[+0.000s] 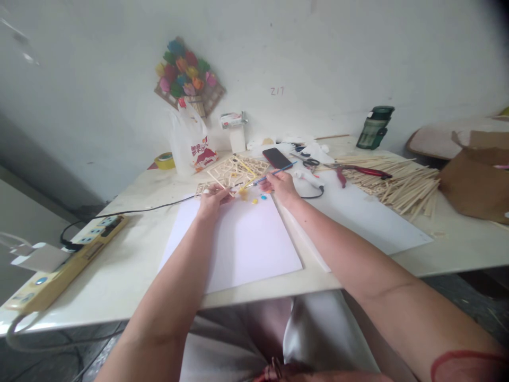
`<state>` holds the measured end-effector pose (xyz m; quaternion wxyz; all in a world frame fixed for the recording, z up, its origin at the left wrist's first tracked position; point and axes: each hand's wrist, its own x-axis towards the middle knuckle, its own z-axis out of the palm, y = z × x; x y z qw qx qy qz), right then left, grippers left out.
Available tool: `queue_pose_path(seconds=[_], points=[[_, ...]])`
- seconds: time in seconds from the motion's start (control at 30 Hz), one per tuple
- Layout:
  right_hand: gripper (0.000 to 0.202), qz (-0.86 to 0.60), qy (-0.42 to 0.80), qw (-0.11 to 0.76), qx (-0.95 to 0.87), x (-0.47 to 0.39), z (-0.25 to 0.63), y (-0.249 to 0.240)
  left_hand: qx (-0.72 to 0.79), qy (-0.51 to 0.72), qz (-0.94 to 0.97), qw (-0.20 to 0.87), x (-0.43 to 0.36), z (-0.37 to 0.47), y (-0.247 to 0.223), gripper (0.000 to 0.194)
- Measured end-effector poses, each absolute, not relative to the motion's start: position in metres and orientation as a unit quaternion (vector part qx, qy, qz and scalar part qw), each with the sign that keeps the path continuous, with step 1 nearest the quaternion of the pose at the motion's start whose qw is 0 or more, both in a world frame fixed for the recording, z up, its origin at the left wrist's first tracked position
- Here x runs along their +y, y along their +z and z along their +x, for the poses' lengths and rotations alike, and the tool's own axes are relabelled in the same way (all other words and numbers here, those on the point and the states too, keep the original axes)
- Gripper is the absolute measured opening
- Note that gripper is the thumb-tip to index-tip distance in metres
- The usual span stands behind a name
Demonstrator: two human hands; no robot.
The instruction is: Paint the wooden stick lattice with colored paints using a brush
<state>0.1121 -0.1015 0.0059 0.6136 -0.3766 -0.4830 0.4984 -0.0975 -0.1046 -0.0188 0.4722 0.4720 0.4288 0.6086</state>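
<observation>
Blue brush slanting through clamped right grip, left grip pinching wooden piece

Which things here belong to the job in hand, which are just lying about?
Likely in use:
- blue brush, in the right hand
- blue dab
- yellow dab
- white sheet

Apparently lying about:
- phone
- green bottle
- plastic bag
- yellow tape roll

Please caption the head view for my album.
Near white paper, a right hand holds a blue brush; left hand nearby.
</observation>
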Motion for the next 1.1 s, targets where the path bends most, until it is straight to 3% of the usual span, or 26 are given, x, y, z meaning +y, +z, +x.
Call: queue_pose_path(seconds=[1.1], points=[[0.017,-0.376,0.518,0.613,-0.463,-0.0982,0.1146,0.0044,0.425,0.615,0.47,0.469,-0.1026,-0.0985,-0.0212,0.051]])
